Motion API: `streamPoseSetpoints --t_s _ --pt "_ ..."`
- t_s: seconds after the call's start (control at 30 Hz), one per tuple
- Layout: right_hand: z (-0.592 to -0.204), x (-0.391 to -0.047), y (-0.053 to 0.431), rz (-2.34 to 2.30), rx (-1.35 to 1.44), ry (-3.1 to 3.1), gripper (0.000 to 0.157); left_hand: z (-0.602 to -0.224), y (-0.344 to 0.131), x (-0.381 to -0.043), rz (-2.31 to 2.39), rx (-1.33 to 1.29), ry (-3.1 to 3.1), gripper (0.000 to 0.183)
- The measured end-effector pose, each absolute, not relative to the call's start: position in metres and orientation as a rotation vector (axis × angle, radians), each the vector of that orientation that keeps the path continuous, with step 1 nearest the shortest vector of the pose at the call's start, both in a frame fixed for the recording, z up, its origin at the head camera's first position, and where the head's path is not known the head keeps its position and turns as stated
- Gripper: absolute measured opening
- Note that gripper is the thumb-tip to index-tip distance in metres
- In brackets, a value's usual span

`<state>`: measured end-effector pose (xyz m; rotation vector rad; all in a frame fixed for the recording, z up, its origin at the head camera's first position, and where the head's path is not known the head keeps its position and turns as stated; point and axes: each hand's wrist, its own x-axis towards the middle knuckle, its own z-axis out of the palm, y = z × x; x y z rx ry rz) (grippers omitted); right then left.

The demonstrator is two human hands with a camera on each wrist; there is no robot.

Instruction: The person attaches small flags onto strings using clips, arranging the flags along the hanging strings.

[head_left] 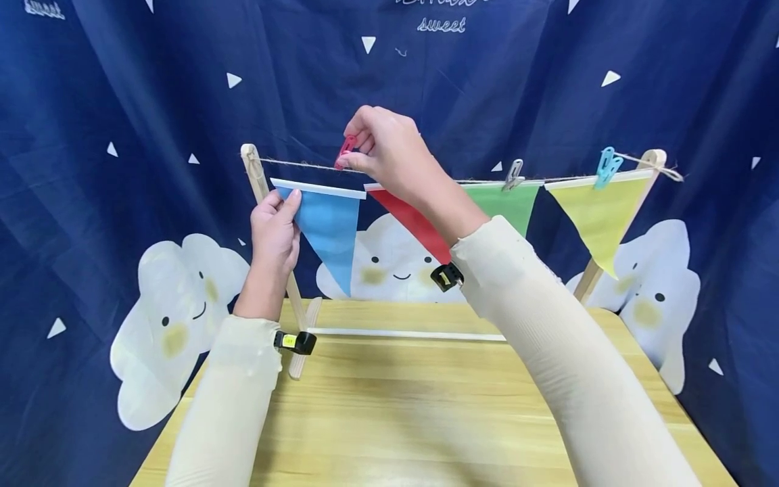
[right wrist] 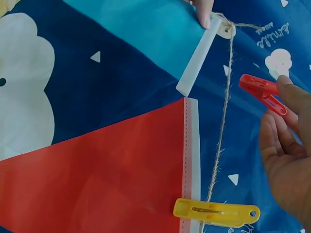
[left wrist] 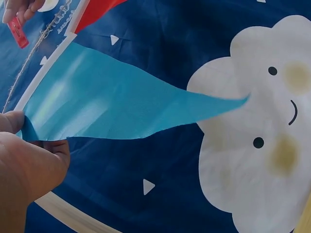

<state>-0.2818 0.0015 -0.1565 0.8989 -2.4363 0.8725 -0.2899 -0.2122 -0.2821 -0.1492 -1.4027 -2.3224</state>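
Observation:
My left hand [head_left: 276, 226] pinches the upper left corner of a blue triangular flag [head_left: 331, 226], whose white top strip sits just below the twine [head_left: 292, 163]. Above the twine, my right hand [head_left: 386, 149] holds a red clothespin [head_left: 345, 151] between thumb and fingers. In the right wrist view, the red clothespin [right wrist: 262, 92] is apart from the twine. A red flag [right wrist: 112, 170] hangs beside the blue one, fixed to the twine by a yellow clothespin [right wrist: 216, 212]; the right arm partly covers this flag in the head view.
A green flag [head_left: 502, 203] hangs under a grey clothespin [head_left: 514, 174], and a yellow flag [head_left: 599, 216] under light-blue clothespins [head_left: 607, 168]. Wooden posts [head_left: 254, 172] hold the twine at both ends. A white bar [head_left: 408, 334] runs low above the wooden table [head_left: 389, 419]. Behind hangs a dark blue curtain [head_left: 152, 81].

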Motion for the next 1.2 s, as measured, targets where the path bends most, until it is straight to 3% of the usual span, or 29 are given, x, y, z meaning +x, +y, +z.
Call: streamPoseSetpoints --t_s 0.43,1.2 --pt "-0.151 -0.29 -0.012 0.786 0.916 -2.374 0.027 -0.275 -0.21 -0.294 -2.353 -0.198 -1.326 0.024" --pt "-0.152 -0.299 -0.02 0.774 0.88 -2.469 0.024 -0.265 -0.205 -0.293 -2.376 -0.196 -1.321 0.024"
